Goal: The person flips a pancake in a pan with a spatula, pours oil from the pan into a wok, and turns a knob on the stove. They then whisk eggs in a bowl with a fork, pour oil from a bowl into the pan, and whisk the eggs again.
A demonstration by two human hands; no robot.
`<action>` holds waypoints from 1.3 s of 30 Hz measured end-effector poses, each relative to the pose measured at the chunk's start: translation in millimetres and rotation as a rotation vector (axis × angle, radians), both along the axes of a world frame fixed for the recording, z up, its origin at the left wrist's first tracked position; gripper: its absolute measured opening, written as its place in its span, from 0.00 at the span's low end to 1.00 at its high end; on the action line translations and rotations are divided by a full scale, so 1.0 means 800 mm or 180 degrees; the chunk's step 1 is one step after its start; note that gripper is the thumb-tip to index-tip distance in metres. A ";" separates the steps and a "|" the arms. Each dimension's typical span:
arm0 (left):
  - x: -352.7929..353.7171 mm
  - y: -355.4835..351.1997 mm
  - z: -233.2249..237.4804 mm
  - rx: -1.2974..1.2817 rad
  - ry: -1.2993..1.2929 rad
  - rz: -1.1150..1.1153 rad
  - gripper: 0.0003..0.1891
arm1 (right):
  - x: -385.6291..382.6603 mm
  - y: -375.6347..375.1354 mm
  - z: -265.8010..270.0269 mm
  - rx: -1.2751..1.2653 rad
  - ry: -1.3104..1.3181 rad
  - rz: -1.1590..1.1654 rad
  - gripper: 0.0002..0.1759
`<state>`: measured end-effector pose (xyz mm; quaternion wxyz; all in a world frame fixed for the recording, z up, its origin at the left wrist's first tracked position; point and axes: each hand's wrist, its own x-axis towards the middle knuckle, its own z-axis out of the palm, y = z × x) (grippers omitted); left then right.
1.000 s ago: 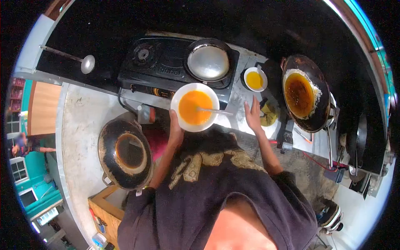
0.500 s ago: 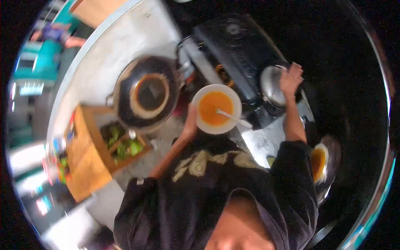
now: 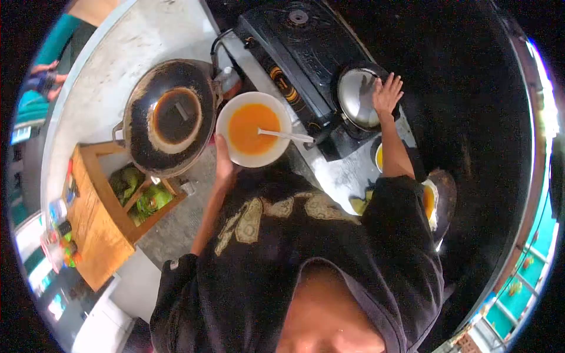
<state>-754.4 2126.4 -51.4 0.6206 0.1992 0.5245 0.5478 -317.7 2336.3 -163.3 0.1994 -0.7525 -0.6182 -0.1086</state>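
Observation:
My left hand (image 3: 223, 160) grips the side of a white bowl (image 3: 222, 130) of orange liquid. A white spoon (image 3: 286, 136) rests in the bowl, its handle leaning over the right rim. At the right, my right hand (image 3: 386, 96) is open with fingers spread, overlapping the right edge of a shiny metal lid (image 3: 355, 94). That lid covers a dark pan on the front burner of a black gas stove (image 3: 312, 50). A blackened wok (image 3: 136, 112) with dark liquid in its base stands left of the bowl.
A wooden crate (image 3: 101, 217) with green produce (image 3: 154, 200) stands below the wok. By my right elbow sits a dark dish (image 3: 445, 197) bearing something orange and white. A small bowl with yellow contents (image 3: 379, 157) is beside the stove. Another person (image 3: 46, 81) shows at far left.
The fingers of my right hand have spread, where they were bent on the lid. The view has shifted, so the stove, wok and bowl appear further left and higher.

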 end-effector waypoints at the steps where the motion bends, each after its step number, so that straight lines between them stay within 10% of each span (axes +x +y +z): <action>1: -0.002 0.001 0.001 -0.0041 0.0040 -0.0006 0.36 | -0.002 -0.004 0.001 -0.0006 0.0031 -0.0012 0.36; 4: -0.012 0.005 -0.031 -0.0039 0.0158 -0.0098 0.37 | -0.017 -0.027 0.025 0.0373 0.0151 0.0181 0.32; 9: -0.005 0.020 -0.010 0.0076 -0.0085 -0.0202 0.35 | -0.094 -0.128 0.057 0.0574 0.2675 -0.0254 0.16; 17: -0.001 0.028 -0.006 0.0006 -0.0110 -0.0343 0.37 | -0.204 -0.245 0.032 -0.1208 0.5866 -0.1432 0.33; 29: 0.001 0.024 -0.022 0.0257 0.0085 -0.0600 0.35 | -0.211 -0.218 0.017 -0.1911 0.6131 -0.0340 0.23; 39: 0.005 0.024 -0.017 0.0166 -0.0195 -0.0688 0.34 | -0.221 -0.224 0.002 -0.1724 0.6228 -0.0830 0.25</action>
